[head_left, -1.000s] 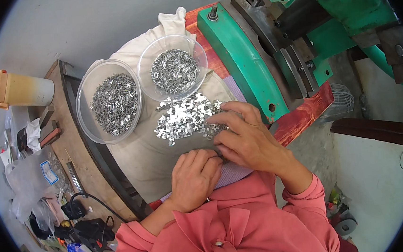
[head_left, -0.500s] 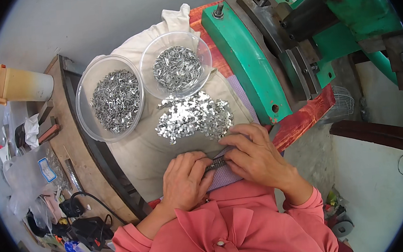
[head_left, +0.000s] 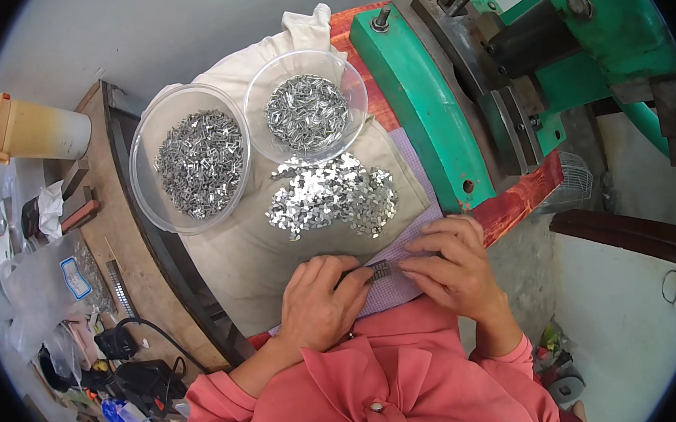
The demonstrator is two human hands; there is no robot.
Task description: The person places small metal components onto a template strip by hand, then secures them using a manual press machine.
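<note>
My left hand [head_left: 319, 298] is closed around a dark slotted metal strip [head_left: 379, 270], low over the checked lilac cloth [head_left: 415, 237] near my lap. Only the strip's right end shows past the fingers; the rest is hidden. Just right of that end, my right hand [head_left: 455, 269] hovers with bent fingers apart, and nothing shows in them. Beyond both hands lies a loose pile of small shiny metal pieces [head_left: 333, 195] on a beige cloth [head_left: 231, 271].
Two clear round tubs stand behind the pile: a larger left tub [head_left: 134, 159] and a smaller right tub [head_left: 362, 90], both holding small metal parts. A green press [head_left: 417, 109] stands at the right. Along the left, a wooden bench [head_left: 148, 273] carries tools, bags and a cable.
My right hand has drawn away to the right from the strip, uncovering its end. My left hand keeps its grip. The whole view has shifted slightly.
</note>
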